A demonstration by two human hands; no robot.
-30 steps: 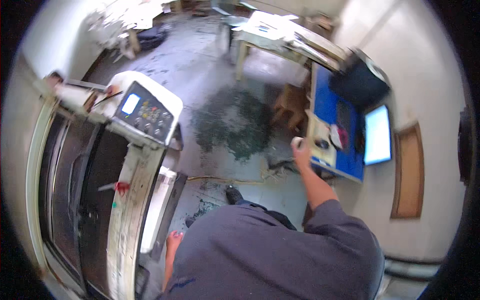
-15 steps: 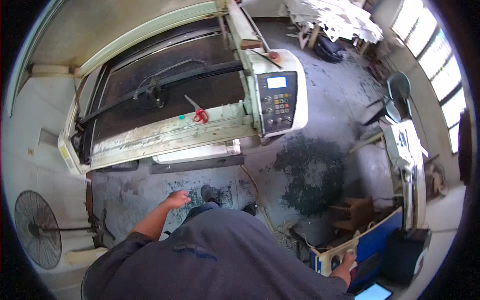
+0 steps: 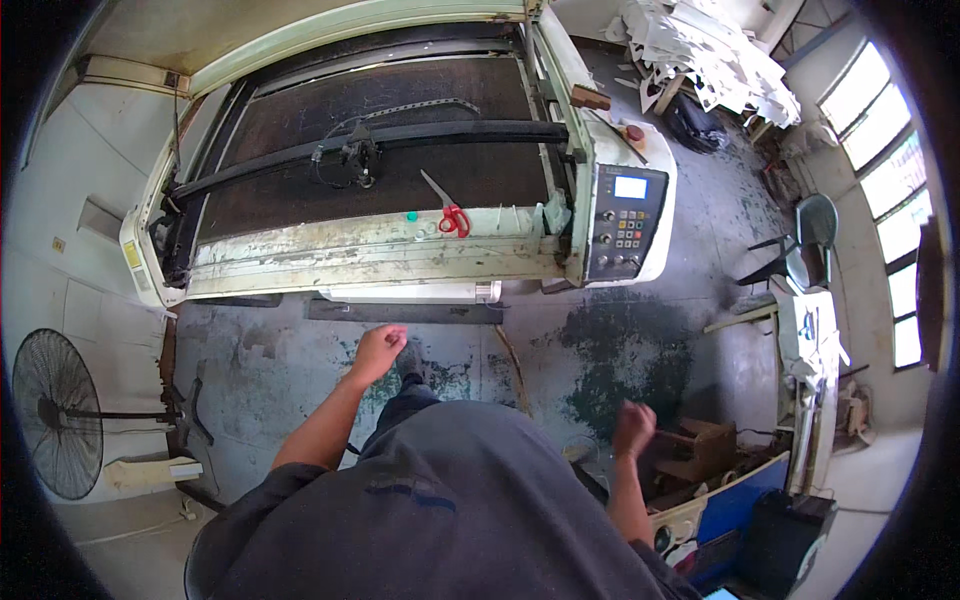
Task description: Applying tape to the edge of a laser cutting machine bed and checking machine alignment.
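Head view: right hand (image 3: 633, 430) has swung clear of the blue-sided bench (image 3: 738, 502), loosely curled (can't tell if anything's inside); left hand (image 3: 380, 352) half-open, apparently empty, short of the flatbed machine (image 3: 340, 266) with red-handled scissors (image 3: 456, 221) on it. Seemingly nothing being worked.

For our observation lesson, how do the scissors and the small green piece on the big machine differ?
The scissors have red handles and grey blades; the green piece shows only green. The scissors are long; the green piece is far smaller. The scissors' blades reach over the dark bed; the green piece sits near its front edge. Both lie by the pale front ledge.
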